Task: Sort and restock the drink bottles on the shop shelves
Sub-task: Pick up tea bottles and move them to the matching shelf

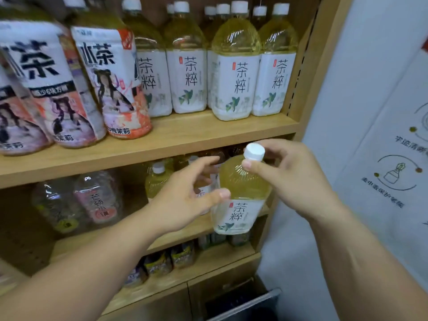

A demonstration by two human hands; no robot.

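A pale yellow tea bottle (pixel 240 195) with a white cap and white label hangs in front of the middle shelf, right of centre. My right hand (pixel 289 179) pinches its neck just under the cap. My left hand (pixel 185 202) has its fingers spread, with the thumb touching the bottle's shoulder. Several matching tea bottles (pixel 234 72) stand in a row on the upper shelf (pixel 185 135). More of them (pixel 157 179) sit further back on the middle shelf, partly hidden by my left hand.
Large pink-labelled bottles (pixel 111 84) fill the upper shelf's left side. Clear bottles (pixel 97 198) stand at the middle shelf's left. Small bottles (pixel 180 256) line the lowest shelf. The shelf's wooden side post (pixel 310 72) and a white printed wall (pixel 382 112) are to the right.
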